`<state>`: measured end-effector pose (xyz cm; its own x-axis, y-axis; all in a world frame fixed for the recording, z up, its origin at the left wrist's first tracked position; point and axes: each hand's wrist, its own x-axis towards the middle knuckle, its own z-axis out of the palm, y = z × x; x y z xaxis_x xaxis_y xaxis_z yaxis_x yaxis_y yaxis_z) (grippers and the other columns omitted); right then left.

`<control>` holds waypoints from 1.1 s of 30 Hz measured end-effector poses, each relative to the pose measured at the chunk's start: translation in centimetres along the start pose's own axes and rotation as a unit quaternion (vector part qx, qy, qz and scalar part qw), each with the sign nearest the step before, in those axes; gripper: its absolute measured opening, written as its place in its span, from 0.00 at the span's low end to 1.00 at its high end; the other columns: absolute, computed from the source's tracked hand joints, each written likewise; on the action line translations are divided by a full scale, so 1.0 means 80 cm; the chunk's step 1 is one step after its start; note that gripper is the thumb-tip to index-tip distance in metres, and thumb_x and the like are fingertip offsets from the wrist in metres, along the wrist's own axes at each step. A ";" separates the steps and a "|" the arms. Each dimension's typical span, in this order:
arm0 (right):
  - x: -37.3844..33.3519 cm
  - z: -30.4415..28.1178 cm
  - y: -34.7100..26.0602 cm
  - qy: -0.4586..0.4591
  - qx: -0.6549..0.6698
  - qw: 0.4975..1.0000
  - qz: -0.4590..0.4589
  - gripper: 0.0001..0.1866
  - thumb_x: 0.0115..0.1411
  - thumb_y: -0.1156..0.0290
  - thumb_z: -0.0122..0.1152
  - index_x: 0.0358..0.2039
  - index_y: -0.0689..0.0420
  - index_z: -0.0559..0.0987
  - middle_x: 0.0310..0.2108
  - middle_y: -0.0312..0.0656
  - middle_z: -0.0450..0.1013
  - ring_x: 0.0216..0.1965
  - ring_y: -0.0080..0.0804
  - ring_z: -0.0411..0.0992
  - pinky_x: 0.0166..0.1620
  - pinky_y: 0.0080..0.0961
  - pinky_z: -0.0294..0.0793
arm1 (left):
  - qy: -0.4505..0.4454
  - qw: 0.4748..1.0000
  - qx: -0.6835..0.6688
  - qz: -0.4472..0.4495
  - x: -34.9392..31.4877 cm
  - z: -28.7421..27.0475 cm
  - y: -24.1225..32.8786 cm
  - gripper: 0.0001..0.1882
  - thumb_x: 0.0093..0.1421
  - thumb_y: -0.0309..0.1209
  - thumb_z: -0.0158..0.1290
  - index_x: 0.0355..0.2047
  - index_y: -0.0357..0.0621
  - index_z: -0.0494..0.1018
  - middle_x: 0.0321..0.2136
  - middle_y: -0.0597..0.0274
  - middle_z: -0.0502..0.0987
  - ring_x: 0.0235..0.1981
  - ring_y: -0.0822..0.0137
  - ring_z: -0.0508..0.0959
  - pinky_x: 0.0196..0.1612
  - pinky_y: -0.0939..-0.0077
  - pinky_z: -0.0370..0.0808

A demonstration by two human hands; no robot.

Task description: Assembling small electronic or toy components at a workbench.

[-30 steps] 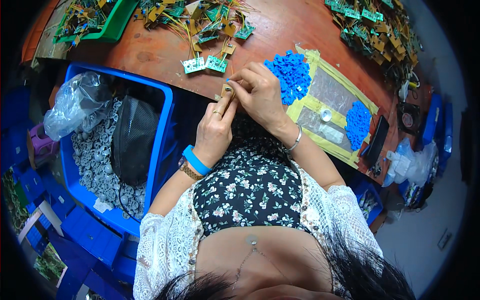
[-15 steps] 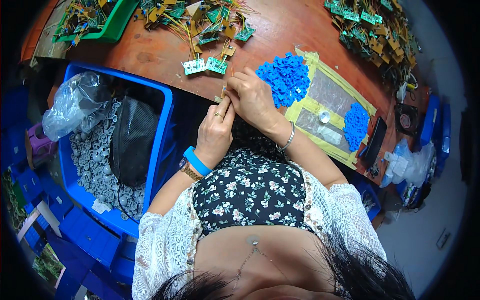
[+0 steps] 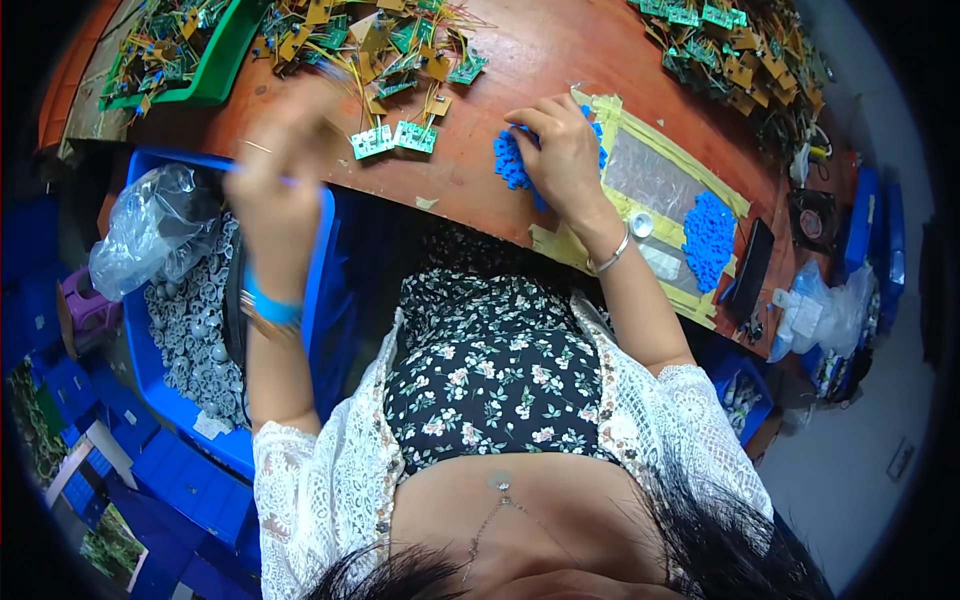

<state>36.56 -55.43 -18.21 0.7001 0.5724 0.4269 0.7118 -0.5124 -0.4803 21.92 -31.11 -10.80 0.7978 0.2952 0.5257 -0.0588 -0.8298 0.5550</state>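
Note:
My right hand (image 3: 565,155) is over a pile of small blue plastic pieces (image 3: 509,162) on the table, its fingers bent and the thumb apart from the index finger. Nothing shows between them, though the hand hides part of the pile. Motion smears my left hand (image 3: 283,170), which is raised above the table's front edge and a corner of the blue bin, so its fingers are unclear. Closest to it on the table lie two green circuit boards (image 3: 414,137) with wires and brown boards attached. Several more wired boards (image 3: 400,60) are heaped behind them.
A green tray (image 3: 215,85) of boards stands at the far left, and another heap (image 3: 745,60) at the far right. The blue bin (image 3: 140,330) holds grey plastic parts and a clear bag. Yellow tape (image 3: 670,148) frames clear film beside a smaller blue pile (image 3: 710,240).
My hands were together at the table edge and have parted. The left has swung left and up; the right has moved right onto the blue pile.

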 end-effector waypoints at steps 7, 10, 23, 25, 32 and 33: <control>0.014 0.004 0.012 -0.055 -0.086 0.994 -0.048 0.05 0.51 0.71 0.69 0.28 0.57 0.83 0.29 0.39 0.76 0.39 0.40 0.73 0.46 0.37 0.72 | 0.032 0.985 0.162 0.057 0.025 0.040 -0.058 0.24 0.58 0.31 0.62 0.54 0.38 0.74 0.49 0.48 0.78 0.52 0.49 0.74 0.59 0.57 0.69; 0.019 0.008 0.007 -0.053 -0.127 0.987 -0.085 0.04 0.51 0.72 0.69 0.26 0.56 0.81 0.28 0.38 0.75 0.39 0.39 0.72 0.46 0.37 0.70 | -0.071 0.982 0.172 0.023 -0.025 0.100 -0.007 0.26 0.53 0.35 0.66 0.53 0.43 0.75 0.45 0.56 0.78 0.52 0.53 0.73 0.57 0.55 0.68; -0.027 0.007 -0.033 -0.074 -0.055 0.991 -0.101 0.07 0.48 0.69 0.71 0.27 0.53 0.82 0.30 0.35 0.75 0.42 0.34 0.72 0.46 0.36 0.65 | -0.149 0.987 0.059 0.000 -0.092 0.109 0.048 0.21 0.59 0.25 0.58 0.54 0.43 0.76 0.37 0.55 0.75 0.39 0.57 0.75 0.44 0.63 0.73; -0.029 0.002 -0.033 -0.072 -0.041 0.992 -0.091 0.07 0.47 0.69 0.72 0.28 0.53 0.83 0.31 0.34 0.75 0.42 0.34 0.72 0.46 0.36 0.65 | -0.157 0.985 0.079 0.004 -0.098 0.110 0.047 0.20 0.59 0.24 0.57 0.53 0.44 0.77 0.38 0.56 0.75 0.39 0.57 0.75 0.44 0.63 0.73; -0.033 0.001 -0.030 -0.065 -0.009 0.996 -0.062 0.11 0.45 0.69 0.74 0.32 0.53 0.84 0.32 0.34 0.77 0.42 0.34 0.72 0.47 0.35 0.65 | -0.097 0.987 0.102 0.074 -0.107 0.107 0.052 0.21 0.57 0.27 0.60 0.53 0.42 0.77 0.48 0.57 0.75 0.47 0.57 0.73 0.47 0.62 0.72; -0.034 0.002 -0.030 -0.065 -0.009 0.996 -0.062 0.11 0.45 0.69 0.74 0.32 0.53 0.84 0.32 0.34 0.77 0.42 0.34 0.72 0.47 0.35 0.65 | -0.106 0.985 0.112 0.083 -0.110 0.109 0.051 0.22 0.57 0.29 0.61 0.52 0.41 0.77 0.49 0.58 0.75 0.48 0.57 0.72 0.49 0.61 0.71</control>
<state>32.94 -55.60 -18.35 0.5940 0.7099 0.3785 0.7943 -0.4430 -0.4156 19.85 -41.22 -18.76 0.8971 0.0613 0.4375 -0.0837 -0.9488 0.3044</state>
